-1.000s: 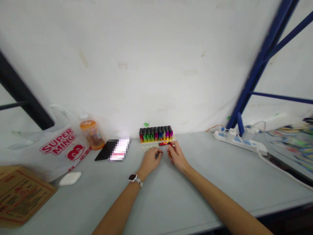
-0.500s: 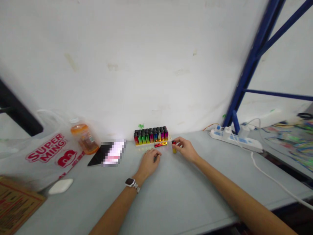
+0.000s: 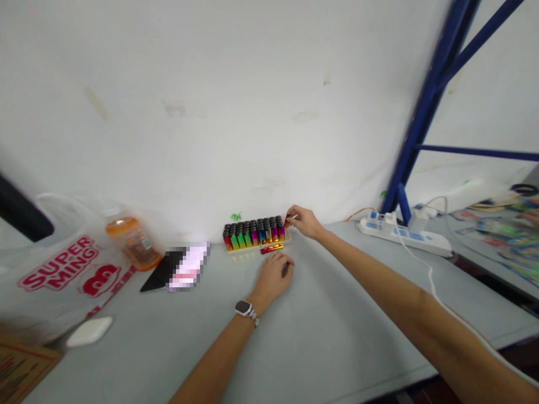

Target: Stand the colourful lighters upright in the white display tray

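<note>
Several lighters (image 3: 252, 233) with black tops and shiny rainbow bodies stand upright in rows in a clear tray (image 3: 288, 244) by the wall. My right hand (image 3: 306, 221) pinches a lighter (image 3: 288, 220) at the tray's right end; the fingers partly hide it, and I cannot tell whether it rests in the tray. One red and gold lighter (image 3: 272, 248) lies on its side along the tray's front. Just in front of that one, my left hand (image 3: 273, 279) rests low over the table, its fingers curled around something small and dark that I cannot make out.
On the left of the grey table (image 3: 337, 336) are a tablet (image 3: 162, 270), a bottle of orange liquid (image 3: 133, 242), a plastic bag (image 3: 63, 280), a white case (image 3: 90, 331) and a cardboard box (image 3: 25, 370). A power strip (image 3: 408, 238) with cables lies right, beside a blue metal frame (image 3: 421, 112).
My right hand has carried its lighter from the table right of the tray up to the tray's right end. My left hand has shifted right, past the lying lighter. The view has turned slightly.
</note>
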Available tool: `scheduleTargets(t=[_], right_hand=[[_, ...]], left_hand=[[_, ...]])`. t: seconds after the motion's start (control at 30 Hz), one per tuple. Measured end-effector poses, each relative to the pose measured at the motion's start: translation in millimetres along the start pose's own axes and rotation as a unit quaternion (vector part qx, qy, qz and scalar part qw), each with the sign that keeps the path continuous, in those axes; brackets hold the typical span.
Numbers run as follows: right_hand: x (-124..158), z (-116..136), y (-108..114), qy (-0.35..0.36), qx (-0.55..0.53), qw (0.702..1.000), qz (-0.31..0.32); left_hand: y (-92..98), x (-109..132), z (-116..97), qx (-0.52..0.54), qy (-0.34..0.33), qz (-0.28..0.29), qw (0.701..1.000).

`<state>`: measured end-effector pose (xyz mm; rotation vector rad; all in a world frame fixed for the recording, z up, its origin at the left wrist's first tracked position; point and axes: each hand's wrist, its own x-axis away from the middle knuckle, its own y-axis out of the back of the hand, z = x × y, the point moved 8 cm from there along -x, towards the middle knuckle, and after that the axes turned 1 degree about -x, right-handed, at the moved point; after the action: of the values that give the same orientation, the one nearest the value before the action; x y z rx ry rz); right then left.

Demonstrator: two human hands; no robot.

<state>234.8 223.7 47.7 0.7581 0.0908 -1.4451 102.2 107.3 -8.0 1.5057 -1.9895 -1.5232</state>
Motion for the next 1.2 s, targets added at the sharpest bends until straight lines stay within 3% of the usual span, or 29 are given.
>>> scheduleTargets(t=[0.23,0.47,0.63,0.9,1.07,1.2], right_hand=[[-20.4,-18.4,-18.7,-0.021,0.093,0.994,0.045],[-18.6,-14.0,-15.2,-0.014,0.150,0.988,0.022],[-3.7,-0.7,-18.8,0.009,0.295,0.955,0.017],[20.6,1.1,-26.6,0.003,0.433,0.900,0.054],[33.2,0.2,-26.1,-0.023,0.482,0.869,0.109],[41.2,-4.1,-28.2,-0.041,0.474,0.872,0.114]], left_hand=[[5.4,7.0,6.7,0.007,0.008,-0.002,1.000],[5.3,7.0,5.6,0.010,0.007,-0.001,1.000],[5.8,7.1,5.4,0.010,0.005,-0.006,1.000],[5.3,9.2,4.8,-0.004,0.014,-0.004,1.000],[6.8,10.4,4.8,-0.004,0.018,-0.006,1.000],[8.7,11.1,4.1,0.006,0.016,-0.005,1.000]])
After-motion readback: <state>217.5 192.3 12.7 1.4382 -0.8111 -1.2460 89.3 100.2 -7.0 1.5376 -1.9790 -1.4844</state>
